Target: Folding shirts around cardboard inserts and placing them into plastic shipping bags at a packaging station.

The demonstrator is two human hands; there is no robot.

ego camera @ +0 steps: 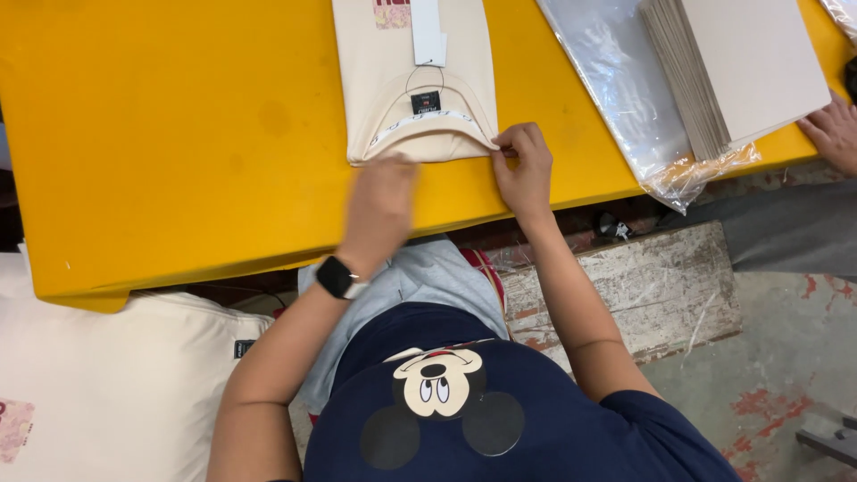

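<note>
A folded cream T-shirt [393, 71] lies collar toward me on the yellow table [178, 134], with a white hang tag [427, 31] on it. My right hand [525, 165] pinches the shirt's near right corner by the collar. My left hand [379, 210], blurred and wearing a black smartwatch [337, 277] at the wrist, rests its fingers on the shirt's near edge, left of the collar.
A stack of grey cardboard sheets [741, 67] sits on clear plastic bags [616, 80] at the table's right. Another person's hand [835, 132] rests at the far right edge. A pile of cream garments [107, 384] lies lower left. A worn wooden bench [643, 286] stands below the table.
</note>
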